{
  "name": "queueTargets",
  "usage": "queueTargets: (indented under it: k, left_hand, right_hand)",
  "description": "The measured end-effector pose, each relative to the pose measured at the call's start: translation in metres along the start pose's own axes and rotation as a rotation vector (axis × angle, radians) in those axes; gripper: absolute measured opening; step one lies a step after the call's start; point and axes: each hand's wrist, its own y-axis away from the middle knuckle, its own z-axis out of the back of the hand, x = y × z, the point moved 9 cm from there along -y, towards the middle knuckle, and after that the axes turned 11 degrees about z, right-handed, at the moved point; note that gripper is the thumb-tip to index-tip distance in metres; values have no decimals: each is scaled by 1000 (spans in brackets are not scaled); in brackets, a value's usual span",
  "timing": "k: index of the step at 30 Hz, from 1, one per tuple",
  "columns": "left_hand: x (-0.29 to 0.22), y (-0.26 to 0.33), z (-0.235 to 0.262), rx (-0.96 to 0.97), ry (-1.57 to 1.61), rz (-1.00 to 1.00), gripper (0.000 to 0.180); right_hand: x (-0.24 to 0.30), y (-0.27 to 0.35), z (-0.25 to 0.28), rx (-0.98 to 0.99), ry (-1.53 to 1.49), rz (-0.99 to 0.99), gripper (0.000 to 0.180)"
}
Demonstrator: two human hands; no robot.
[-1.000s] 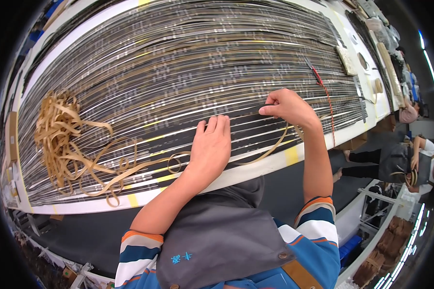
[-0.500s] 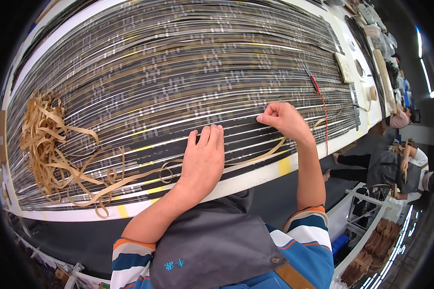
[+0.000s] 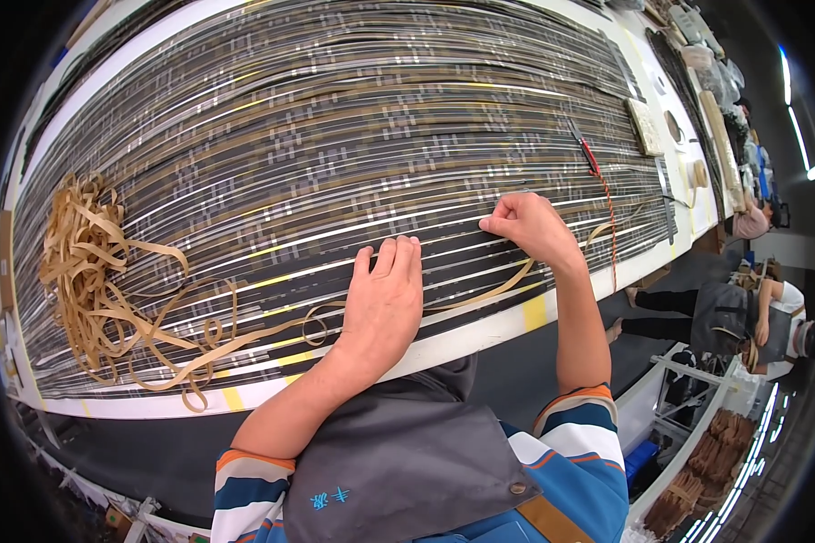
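Long dark, brown and yellow strips (image 3: 335,136), woven together in patches, lie side by side across a white table (image 3: 480,340). My left hand (image 3: 385,294) rests palm down on the black strips near the front edge, fingers stretched out. To its right, my right hand (image 3: 530,226) is closed in a pinch, thumb against forefinger, just over the black strips; whatever is between the fingertips is too small to make out. One tan ribbon (image 3: 493,291) runs beneath both hands from a tangled tan ribbon pile (image 3: 81,262) at the left.
A red-handled pointed tool (image 3: 590,158) on an orange cord (image 3: 612,226) lies right of my right hand. Beyond are a pale block (image 3: 644,127) and a tape roll (image 3: 697,175). Another person (image 3: 752,317) is at the right, past the table, near a metal-framed rack (image 3: 688,416).
Both hands hold nearly the same place and pose. At the right, the other person's arm has shifted.
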Motion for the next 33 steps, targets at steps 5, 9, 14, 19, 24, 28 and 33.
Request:
queueTargets:
  k: [5, 9, 14, 19, 24, 28, 33]
  left_hand:
    - [4, -7, -3, 35, 86, 33, 54]
    - [2, -5, 4, -51, 39, 81, 52]
    - [-47, -26, -20, -99, 41, -91, 45]
    - [-54, -22, -29, -96, 66, -95, 45]
    - [-58, -26, -26, -106, 68, -72, 47]
    - [-57, -31, -23, -134, 71, -84, 45]
    - [-55, -31, -25, -163, 0, -85, 41]
  right_hand:
    - [7, -8, 5, -32, 138, 41, 35]
    - [30, -7, 13, -72, 295, 148, 39]
    - [15, -7, 5, -19, 309, 135, 32]
    - [12, -5, -5, -55, 380, 166, 37]
    - [12, 0, 4, -55, 364, 138, 39]
    - [18, -3, 6, -47, 375, 125, 41]
    - [23, -6, 1, -30, 440, 137, 46]
